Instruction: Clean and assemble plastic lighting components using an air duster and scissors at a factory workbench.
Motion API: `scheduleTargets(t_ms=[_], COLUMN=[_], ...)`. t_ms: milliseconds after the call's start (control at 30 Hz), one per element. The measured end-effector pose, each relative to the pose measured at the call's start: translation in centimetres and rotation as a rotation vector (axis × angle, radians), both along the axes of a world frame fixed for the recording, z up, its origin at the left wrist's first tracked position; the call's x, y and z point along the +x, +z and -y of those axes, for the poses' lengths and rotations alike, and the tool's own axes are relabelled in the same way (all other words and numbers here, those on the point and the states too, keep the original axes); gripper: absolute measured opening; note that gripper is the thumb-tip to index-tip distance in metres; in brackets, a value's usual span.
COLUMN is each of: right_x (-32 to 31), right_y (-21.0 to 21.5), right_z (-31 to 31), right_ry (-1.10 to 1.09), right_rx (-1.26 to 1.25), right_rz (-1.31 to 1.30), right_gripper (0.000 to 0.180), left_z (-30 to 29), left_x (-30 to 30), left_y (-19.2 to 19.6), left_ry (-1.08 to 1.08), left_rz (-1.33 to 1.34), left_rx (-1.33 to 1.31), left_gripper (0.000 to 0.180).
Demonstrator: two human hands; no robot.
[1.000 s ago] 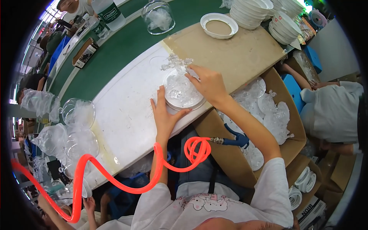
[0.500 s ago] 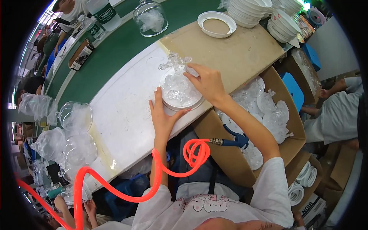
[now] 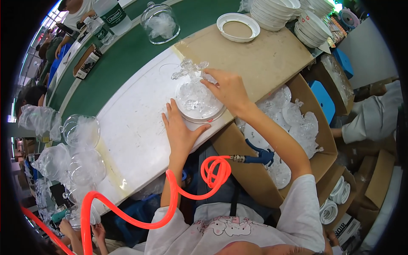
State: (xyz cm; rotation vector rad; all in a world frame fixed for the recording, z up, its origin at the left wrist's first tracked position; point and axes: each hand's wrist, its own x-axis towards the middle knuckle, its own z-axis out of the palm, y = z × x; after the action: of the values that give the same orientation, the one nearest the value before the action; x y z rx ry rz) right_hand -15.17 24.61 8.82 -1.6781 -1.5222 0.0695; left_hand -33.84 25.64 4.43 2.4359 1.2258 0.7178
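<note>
Left grip point(image 3: 178, 132): wide around the round white base point(image 3: 191, 119), near left
Right grip point(image 3: 228, 90): I pinch the clear plastic ornament point(image 3: 188, 71)

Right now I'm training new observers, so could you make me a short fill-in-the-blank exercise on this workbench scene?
1. The left hand and right hand are at a round base coloured ____.
2. The trigger blow gun on the coiled hose is ____.
3. The clear domed cover stands on a surface coloured ____.
4. The open box holding clear plastic pieces is made of ____.

Missing words: white; blue; green; cardboard.
</note>
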Motion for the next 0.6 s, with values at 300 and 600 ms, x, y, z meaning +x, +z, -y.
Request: scheduleTargets(t_ms=[300, 600], right_x=[0.5, 0.0], right_y=[-0.8, -0.1], right_z=[0.0, -0.1], right_ry=[0.005, 0.014], right_rx=[0.063, 0.023], right_rz=[0.094, -0.129], right_gripper=[0.027, 0.028], left_z=[0.0, 1.6], left_x=[0.6, -0.2], left_y=[-0.7, -0.6], left_ry=[-0.002, 0.018], left_rz=[0.109, 0.242], left_rx=[0.045, 0.175], left_gripper=[0.104, 0.079])
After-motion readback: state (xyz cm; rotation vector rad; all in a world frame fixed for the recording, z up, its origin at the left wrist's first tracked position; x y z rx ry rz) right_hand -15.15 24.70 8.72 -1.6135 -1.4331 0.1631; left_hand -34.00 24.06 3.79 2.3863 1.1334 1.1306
